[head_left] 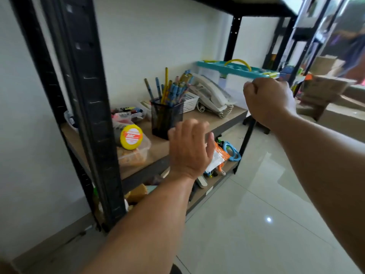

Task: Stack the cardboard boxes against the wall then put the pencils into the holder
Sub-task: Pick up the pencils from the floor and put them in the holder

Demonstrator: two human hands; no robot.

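Note:
A black mesh holder (pixel 165 120) stands on the wooden shelf (pixel 217 118), and several pencils (pixel 169 89) stick up out of it. My left hand (pixel 190 148) hovers just in front of the holder, fingers apart, holding nothing. My right hand (pixel 268 100) is raised to the right of the shelf, curled into a loose fist; nothing shows in it. Blurred cardboard boxes (pixel 324 91) lie on the floor at the far right, behind my right hand.
A black metal rack post (pixel 87 95) rises at the left. The shelf also carries a yellow-lidded tub (pixel 131 137), a white telephone (pixel 213 95) and a clear bin with a teal lid (pixel 235 71). Another person (pixel 353 48) stands far right. Glossy tiled floor (pixel 256 204) spreads below.

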